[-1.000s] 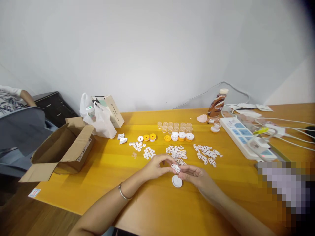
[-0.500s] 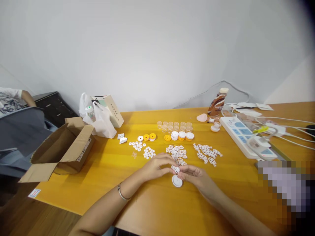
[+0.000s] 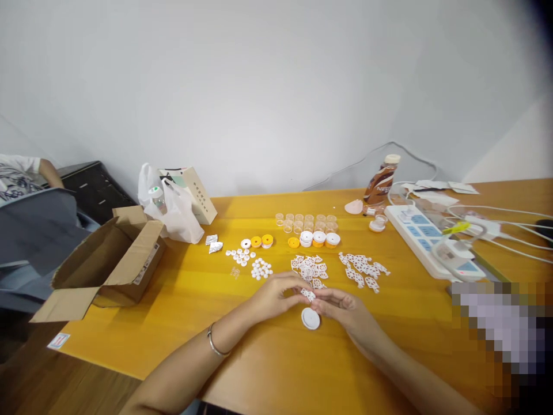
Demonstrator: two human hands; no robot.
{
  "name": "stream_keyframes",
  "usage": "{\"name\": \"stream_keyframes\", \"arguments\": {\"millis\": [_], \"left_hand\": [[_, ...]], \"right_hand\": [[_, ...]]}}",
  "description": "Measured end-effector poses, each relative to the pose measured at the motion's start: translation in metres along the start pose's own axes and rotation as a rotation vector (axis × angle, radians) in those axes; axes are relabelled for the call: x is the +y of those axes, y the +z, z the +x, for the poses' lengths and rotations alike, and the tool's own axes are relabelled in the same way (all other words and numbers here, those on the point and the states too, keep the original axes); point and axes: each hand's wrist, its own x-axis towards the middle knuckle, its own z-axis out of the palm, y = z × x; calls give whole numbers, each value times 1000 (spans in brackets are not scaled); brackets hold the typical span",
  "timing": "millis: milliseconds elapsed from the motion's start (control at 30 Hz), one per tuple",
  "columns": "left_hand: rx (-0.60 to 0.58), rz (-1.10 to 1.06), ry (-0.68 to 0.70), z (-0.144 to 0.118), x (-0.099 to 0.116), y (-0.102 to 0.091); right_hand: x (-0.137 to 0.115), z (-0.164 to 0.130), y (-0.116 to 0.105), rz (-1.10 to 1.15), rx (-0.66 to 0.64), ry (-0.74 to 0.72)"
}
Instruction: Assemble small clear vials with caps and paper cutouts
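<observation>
Between my two hands is a small white openwork plastic piece (image 3: 308, 295). My left hand (image 3: 283, 294) pinches it from the left, and my right hand (image 3: 341, 305) grips it from the right with thumb and fingers. Just below them on the table lies a round white disc (image 3: 310, 319), apart from the piece. Behind my left fingers spreads a pile of white lattice pieces (image 3: 309, 267), partly covered by the hand. A second group of lattice pieces (image 3: 364, 269) lies to the right.
Small white caps (image 3: 261, 268), clear cups (image 3: 306, 222) and white and orange round parts (image 3: 318, 237) sit farther back. At left stand a cardboard box (image 3: 108, 265) and a plastic bag (image 3: 177, 213). A power strip (image 3: 425, 236) and a bottle (image 3: 382, 180) are at right. A person's arm (image 3: 50, 173) shows far left.
Both hands stay almost in place, still closed on the white openwork piece. The whole view has shifted very slightly; the disc and the piles lie as before.
</observation>
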Motion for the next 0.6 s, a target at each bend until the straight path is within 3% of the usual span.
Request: {"name": "stream_keyframes", "arguments": {"millis": [167,400,600], "left_hand": [[26,-93,-18,1,3,3],[152,-479,-313,4,-10,18],[194,-502,-363,5,-12,24]], "right_hand": [[-3,0,5,66,47,26],[-3,0,7,93,77,-4],[-3,0,6,51,79,-4]]}}
